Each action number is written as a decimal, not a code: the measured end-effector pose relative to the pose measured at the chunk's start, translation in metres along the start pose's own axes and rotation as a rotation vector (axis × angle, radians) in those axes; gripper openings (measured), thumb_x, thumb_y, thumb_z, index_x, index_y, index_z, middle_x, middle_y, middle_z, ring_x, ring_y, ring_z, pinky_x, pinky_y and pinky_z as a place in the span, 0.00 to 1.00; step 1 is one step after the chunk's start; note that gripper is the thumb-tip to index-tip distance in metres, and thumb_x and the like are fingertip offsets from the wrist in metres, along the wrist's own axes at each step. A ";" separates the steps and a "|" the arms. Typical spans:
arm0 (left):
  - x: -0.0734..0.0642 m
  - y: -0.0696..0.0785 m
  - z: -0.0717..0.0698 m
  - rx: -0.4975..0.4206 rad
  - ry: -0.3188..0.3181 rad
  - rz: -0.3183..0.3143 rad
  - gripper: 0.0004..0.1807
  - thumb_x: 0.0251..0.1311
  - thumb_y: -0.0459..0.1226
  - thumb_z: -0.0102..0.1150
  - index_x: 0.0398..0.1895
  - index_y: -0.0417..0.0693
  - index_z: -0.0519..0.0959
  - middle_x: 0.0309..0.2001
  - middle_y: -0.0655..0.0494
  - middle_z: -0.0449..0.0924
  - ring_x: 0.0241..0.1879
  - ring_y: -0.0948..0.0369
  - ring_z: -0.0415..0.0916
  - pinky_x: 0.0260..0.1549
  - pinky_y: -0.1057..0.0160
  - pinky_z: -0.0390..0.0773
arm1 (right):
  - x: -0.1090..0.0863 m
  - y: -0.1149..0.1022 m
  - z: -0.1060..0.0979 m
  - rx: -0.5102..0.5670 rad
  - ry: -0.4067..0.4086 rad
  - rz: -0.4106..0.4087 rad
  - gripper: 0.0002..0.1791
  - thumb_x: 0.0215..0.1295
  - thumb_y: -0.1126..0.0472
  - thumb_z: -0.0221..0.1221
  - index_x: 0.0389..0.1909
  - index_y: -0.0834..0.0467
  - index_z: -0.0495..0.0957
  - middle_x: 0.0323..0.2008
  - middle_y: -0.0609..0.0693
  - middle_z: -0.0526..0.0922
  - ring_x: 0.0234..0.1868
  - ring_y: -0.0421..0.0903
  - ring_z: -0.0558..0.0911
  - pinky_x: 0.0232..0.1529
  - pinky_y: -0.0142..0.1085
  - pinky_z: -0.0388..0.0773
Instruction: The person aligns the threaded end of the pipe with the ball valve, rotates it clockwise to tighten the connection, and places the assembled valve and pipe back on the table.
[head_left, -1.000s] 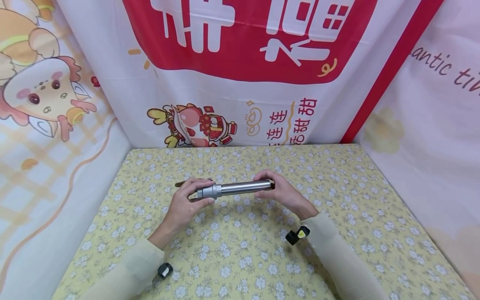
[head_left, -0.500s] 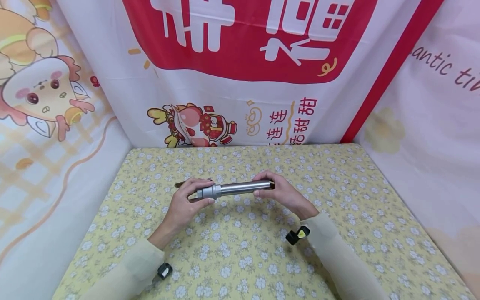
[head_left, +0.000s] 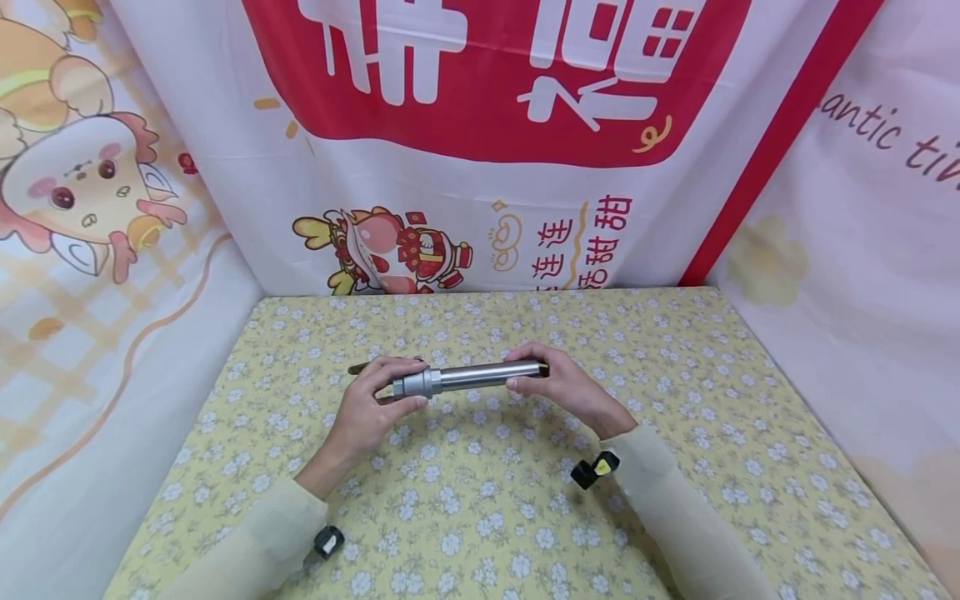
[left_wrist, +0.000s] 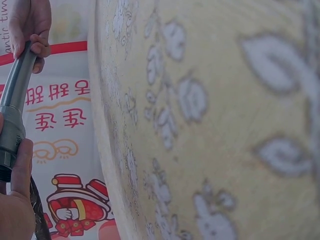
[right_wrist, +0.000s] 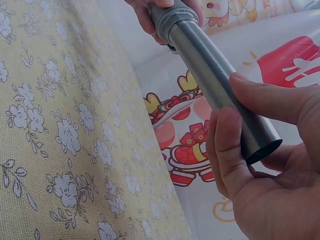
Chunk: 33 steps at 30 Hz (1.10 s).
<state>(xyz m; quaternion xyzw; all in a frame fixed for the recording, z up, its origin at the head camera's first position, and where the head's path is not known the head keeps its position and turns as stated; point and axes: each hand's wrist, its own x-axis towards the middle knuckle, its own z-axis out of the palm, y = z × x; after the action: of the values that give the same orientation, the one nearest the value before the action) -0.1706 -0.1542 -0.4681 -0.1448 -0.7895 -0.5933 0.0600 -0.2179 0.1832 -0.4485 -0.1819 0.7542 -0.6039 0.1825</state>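
Observation:
A straight steel pipe is held level above the table by both hands. At its left end sits a grey metal fitting with hex collars. My left hand grips this fitting, thumb below and fingers above in the head view. Behind that hand a dark flat bar sticks out to the left; the left wrist view shows a dark strip there too. My right hand pinches the pipe's right end between thumb and fingers. In the right wrist view the pipe shows its hollow open end.
A yellow flowered cloth covers the table. Printed white hangings rise at the back, the left and the right, close against the table's edges. Black camera mounts sit at both sleeves.

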 end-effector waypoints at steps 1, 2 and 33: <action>0.000 0.000 0.000 0.000 0.000 0.000 0.25 0.63 0.33 0.80 0.64 0.54 0.87 0.65 0.52 0.78 0.62 0.51 0.77 0.56 0.68 0.88 | 0.000 0.000 0.000 0.000 0.001 0.003 0.23 0.76 0.55 0.70 0.66 0.55 0.79 0.56 0.58 0.83 0.49 0.57 0.81 0.55 0.56 0.84; 0.000 0.000 0.000 0.000 0.000 -0.001 0.25 0.63 0.33 0.80 0.63 0.54 0.87 0.65 0.52 0.78 0.62 0.51 0.77 0.56 0.68 0.88 | 0.000 0.000 0.000 -0.001 0.003 0.006 0.23 0.76 0.55 0.70 0.66 0.55 0.79 0.57 0.58 0.83 0.49 0.57 0.81 0.55 0.56 0.84; -0.002 -0.001 0.000 0.008 -0.002 0.004 0.25 0.63 0.33 0.79 0.64 0.54 0.87 0.65 0.52 0.78 0.62 0.50 0.77 0.55 0.69 0.88 | 0.000 -0.003 0.002 0.015 0.022 -0.002 0.22 0.74 0.65 0.70 0.65 0.58 0.78 0.58 0.61 0.83 0.53 0.54 0.84 0.55 0.47 0.86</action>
<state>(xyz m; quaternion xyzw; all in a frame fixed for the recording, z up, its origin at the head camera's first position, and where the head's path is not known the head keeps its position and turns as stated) -0.1694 -0.1549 -0.4698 -0.1469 -0.7916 -0.5900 0.0611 -0.2167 0.1809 -0.4460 -0.1747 0.7516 -0.6117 0.1746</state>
